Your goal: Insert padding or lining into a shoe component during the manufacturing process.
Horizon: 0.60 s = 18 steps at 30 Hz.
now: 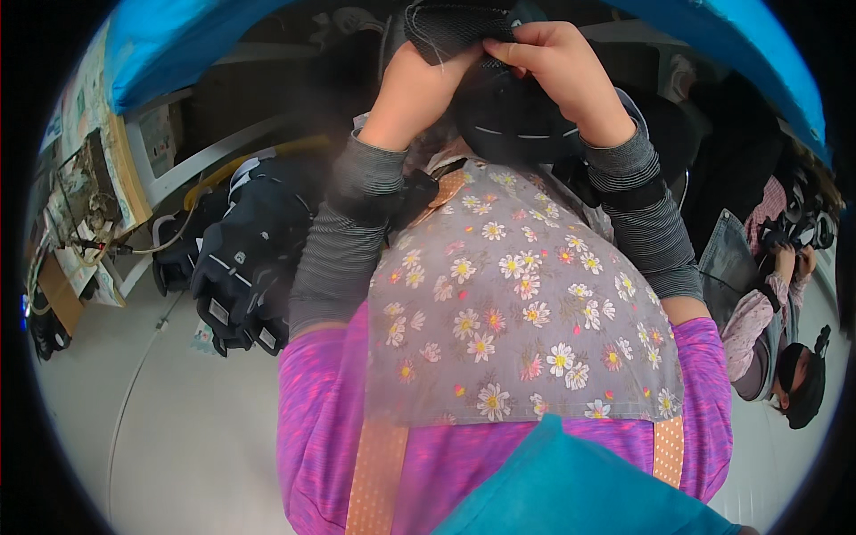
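Both my hands are raised at the top of the view around a piece of black mesh fabric (450, 28). My left hand (415, 94) is closed on the fabric's lower left part, with its fingers mostly hidden behind it. Thumb and fingers of my right hand (566, 76) pinch the fabric's right edge. Loose pale threads lie across the mesh. Just below the hands is a black item (517, 134) with a thin pale line along it; its kind is unclear.
A pile of black padded pieces (245, 259) lies to the left, beside a pale metal frame (183, 174). Blue covering (758, 53) curves along the top. A cable (134, 383) runs over the floor. Another person (758, 330) works at far right, hands on dark material.
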Tool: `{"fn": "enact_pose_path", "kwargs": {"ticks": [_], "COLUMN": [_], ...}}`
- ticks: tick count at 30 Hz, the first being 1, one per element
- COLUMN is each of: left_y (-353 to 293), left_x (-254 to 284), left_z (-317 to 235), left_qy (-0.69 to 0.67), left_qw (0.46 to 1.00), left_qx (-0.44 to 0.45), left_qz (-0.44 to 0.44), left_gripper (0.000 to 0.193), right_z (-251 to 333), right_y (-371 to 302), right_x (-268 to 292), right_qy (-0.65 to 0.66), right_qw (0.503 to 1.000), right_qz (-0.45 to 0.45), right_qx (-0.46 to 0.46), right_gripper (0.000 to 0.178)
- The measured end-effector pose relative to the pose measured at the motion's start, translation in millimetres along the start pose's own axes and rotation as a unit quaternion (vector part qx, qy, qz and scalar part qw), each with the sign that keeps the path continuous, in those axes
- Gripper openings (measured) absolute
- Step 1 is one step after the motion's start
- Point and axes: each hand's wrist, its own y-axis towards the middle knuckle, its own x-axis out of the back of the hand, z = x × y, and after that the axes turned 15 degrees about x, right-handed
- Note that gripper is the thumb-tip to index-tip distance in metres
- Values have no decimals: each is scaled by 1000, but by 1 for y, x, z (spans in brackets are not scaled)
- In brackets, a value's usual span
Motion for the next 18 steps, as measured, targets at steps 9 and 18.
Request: {"fn": "enact_pose_path", "kwargs": {"ticks": [9,18], "left_y": [-6,27], "left_x": [-4,48], "left_z": [-4,14], "left_qy": [-45,73], "left_qw": [997,979], "left_qx": [-68,-99], "left_qz": [-12,162], "left_gripper": [29,64], "right_z": [-2,20], "right_y": [-9,-5], "right_x": [-10,-14], "right_qy": [-8,-31], "right_qw": [996,997], "right_qz": [-48,-62], "right_qx": [80,31], "right_gripper": [25,22]}}
